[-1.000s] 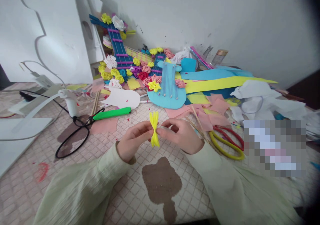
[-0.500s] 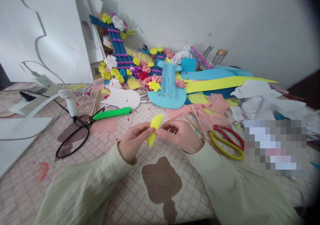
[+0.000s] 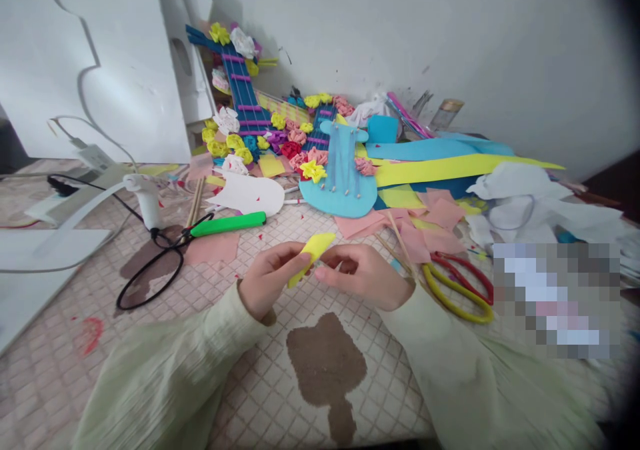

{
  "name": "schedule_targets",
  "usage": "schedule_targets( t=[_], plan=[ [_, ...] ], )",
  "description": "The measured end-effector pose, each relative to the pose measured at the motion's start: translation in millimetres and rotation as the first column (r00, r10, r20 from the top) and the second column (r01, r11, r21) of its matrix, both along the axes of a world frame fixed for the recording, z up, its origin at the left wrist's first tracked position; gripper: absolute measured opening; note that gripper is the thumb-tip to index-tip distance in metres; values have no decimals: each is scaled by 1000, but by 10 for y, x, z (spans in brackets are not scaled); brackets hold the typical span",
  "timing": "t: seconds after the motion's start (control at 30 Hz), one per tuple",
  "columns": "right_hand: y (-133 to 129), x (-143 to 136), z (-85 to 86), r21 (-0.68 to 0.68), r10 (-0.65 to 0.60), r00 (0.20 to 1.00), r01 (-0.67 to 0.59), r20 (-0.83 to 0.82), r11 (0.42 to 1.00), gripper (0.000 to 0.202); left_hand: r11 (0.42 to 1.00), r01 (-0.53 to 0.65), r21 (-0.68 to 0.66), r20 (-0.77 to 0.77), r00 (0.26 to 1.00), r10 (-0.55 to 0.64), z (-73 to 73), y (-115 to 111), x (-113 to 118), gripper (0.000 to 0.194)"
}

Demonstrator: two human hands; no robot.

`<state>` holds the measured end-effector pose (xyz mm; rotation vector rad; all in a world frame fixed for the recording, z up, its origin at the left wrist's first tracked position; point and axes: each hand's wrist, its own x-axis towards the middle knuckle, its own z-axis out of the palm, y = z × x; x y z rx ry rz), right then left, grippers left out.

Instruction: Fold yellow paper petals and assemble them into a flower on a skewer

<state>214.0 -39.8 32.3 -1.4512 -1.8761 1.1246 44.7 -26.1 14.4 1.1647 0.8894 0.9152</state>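
Observation:
A small folded piece of yellow paper is pinched between the thumb and fingers of my left hand, tilted up to the right. Beside its right edge is my right hand, fingers curled and thumb near the fingertips; whether anything is between them is too small to make out. Beyond the hands lies a light blue lyre-like cutout with strings and a yellow paper flower on its left edge. A white paper cutout rests to the left of it.
A green cutter and a white glue gun with a black cable lie at left. Yellow-handled scissors are near my right wrist. Pink paper squares, wooden sticks and crumpled white paper lie farther back.
The yellow paper has tilted further to the right in my left hand. My right fingertips have come away from its middle slightly. The whole view has shifted a little.

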Motion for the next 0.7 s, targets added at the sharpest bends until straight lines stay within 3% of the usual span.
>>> schedule_targets(
  t=[0.27,0.5,0.6,0.7],
  plan=[
    [-31,-36,6,11,-2,1000,1,20,1000,35,999,-45,-29,-51,998,43,-14,32,-21,20],
    [-22,-65,-83,-106,-11,999,5,-47,994,44,988,-76,-134,-71,995,66,64,87,-49,25],
    [-5,-100,-116,-144,-24,1000,22,-13,989,51,991,-93,-93,-114,990,82,94,124,-83,28],
    [-1,-145,-111,-48,-28,998,30,56,998,54,999,-32,-14,-177,984,29,114,173,-116,29]
  ],
)
